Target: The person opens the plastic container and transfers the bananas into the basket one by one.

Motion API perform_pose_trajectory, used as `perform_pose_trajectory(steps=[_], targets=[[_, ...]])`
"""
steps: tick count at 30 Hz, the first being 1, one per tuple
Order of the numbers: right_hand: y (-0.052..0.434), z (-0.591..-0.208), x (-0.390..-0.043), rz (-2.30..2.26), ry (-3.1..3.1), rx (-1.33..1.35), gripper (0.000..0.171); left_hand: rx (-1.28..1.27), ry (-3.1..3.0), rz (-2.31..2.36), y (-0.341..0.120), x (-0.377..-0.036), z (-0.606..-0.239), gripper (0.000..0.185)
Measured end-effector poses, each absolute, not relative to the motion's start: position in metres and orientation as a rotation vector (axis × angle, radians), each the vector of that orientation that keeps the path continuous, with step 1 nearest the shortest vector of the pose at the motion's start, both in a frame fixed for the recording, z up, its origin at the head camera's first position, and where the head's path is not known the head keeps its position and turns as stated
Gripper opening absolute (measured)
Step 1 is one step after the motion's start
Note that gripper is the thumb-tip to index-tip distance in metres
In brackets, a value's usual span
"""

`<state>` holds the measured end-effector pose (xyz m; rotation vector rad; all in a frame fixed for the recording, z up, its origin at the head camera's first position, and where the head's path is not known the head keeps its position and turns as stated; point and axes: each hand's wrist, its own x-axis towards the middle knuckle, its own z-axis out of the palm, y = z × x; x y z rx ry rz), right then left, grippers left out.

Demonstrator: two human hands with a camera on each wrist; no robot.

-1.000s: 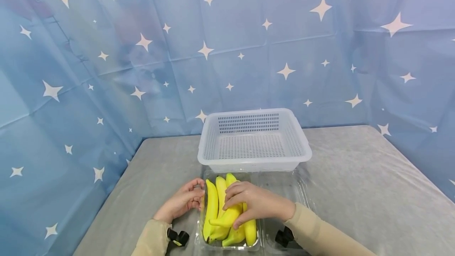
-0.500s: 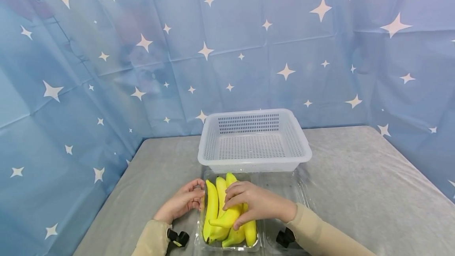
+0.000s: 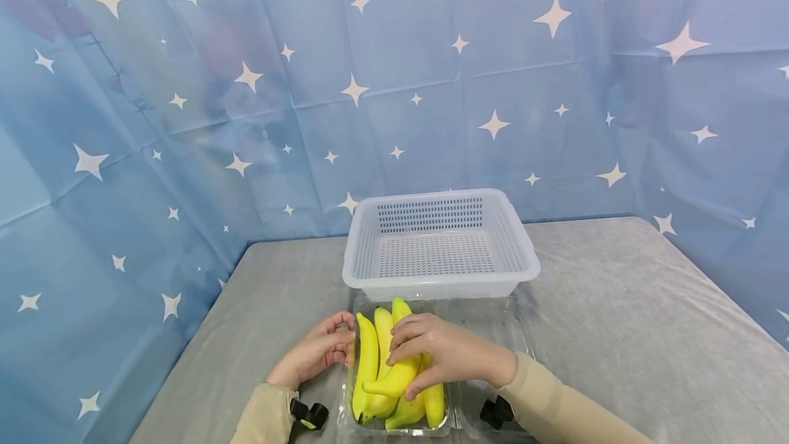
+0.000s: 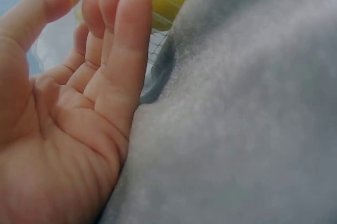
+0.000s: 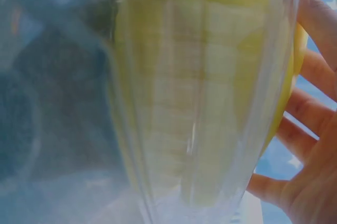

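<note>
Top banana (image 3: pixel 399 377): right hand (image 3: pixel 445 349) grasps it; settling or lifting, I judge.
Box (image 3: pixel 403 432): left hand (image 3: pixel 317 348) loose beside; next may need steadying.

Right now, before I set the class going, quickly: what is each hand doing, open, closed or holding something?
Left hand: open, beside the clear box.
Right hand: closed, holding a banana.

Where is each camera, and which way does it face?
Head: on the person's head, facing forward and down at bananas; the left hand, right hand and sleeves show.
Left wrist: on that wrist, looking along the grey tabletop; left hand shows.
Right wrist: on that wrist, looking through the clear container at bananas; right hand shows.
Shared: head and right wrist both show bananas.
</note>
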<state>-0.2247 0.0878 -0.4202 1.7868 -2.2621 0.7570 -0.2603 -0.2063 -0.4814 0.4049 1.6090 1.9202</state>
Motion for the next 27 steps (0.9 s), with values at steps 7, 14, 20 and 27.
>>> perform_pose_trajectory(steps=[7,14,20,27], targets=[[0.088,-0.417,-0.223,0.732,-2.259,1.772,0.049,0.420,1.598,1.922,-0.207,-0.260,-0.482,0.012],[0.090,-0.414,-0.223,0.739,-2.229,1.768,0.049,0.423,1.594,1.932,-0.205,-0.259,-0.481,0.012],[0.092,-0.409,-0.222,0.776,-2.231,1.757,0.049,0.415,1.596,1.932,-0.205,-0.260,-0.482,0.011],[0.094,-0.404,-0.221,0.785,-2.219,1.751,0.049,0.426,1.590,1.936,-0.205,-0.260,-0.482,0.011]])
